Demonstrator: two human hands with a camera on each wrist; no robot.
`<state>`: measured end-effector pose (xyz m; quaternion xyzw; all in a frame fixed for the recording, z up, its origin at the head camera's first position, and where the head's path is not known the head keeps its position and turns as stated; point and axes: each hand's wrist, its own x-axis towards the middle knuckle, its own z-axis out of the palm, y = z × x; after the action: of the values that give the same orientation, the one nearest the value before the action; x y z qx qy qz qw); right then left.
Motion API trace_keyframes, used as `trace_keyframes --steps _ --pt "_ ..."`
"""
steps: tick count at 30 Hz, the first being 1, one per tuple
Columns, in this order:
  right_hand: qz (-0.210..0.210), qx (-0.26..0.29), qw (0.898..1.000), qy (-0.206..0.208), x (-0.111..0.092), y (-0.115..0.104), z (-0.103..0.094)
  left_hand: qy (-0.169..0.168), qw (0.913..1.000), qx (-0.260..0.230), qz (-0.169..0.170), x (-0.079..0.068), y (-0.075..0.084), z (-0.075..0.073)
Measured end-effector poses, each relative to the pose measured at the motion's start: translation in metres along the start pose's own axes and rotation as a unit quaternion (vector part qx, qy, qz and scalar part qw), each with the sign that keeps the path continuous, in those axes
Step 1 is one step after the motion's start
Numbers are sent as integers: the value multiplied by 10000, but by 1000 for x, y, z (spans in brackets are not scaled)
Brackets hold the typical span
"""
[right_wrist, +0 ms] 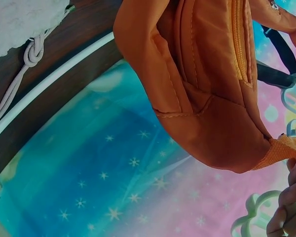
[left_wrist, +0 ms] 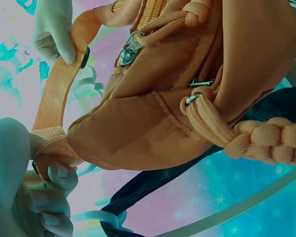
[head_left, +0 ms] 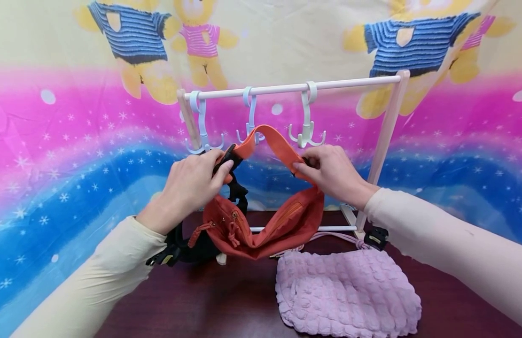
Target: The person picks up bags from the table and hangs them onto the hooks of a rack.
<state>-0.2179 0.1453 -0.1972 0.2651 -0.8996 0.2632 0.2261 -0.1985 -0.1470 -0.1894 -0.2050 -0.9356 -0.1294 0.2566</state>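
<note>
An orange belt bag [head_left: 286,230] hangs in the air before the rack, sagging in the middle, with its zips and braided pulls facing up. My left hand [head_left: 189,180] pinches one end of its orange strap [head_left: 271,138] beside a black buckle [head_left: 227,155]. At the other end, my right hand [head_left: 334,171] grips the strap between thumb and fingers. Between the hands the strap arches up in front of the middle hook [head_left: 251,110]. In the left wrist view, curled left fingers [left_wrist: 52,207] hold the webbing close to the bag's corner. Fingers of the right hand show partly in the right wrist view.
A rack with a white rail [head_left: 349,83] carries a left hook [head_left: 203,124], the middle hook and a right hook [head_left: 306,117]. Black straps [head_left: 238,192] hang behind the left hand. A puffy pink bag [head_left: 349,291] lies on the dark table [head_left: 201,300], at front right.
</note>
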Motion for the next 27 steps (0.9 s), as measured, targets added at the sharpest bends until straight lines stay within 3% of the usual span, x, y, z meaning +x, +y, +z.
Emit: trace_keyframes --steps 27 --pt "135 8 9998 -168 9 -4 4 -130 9999 58 -76 8 -4 1"
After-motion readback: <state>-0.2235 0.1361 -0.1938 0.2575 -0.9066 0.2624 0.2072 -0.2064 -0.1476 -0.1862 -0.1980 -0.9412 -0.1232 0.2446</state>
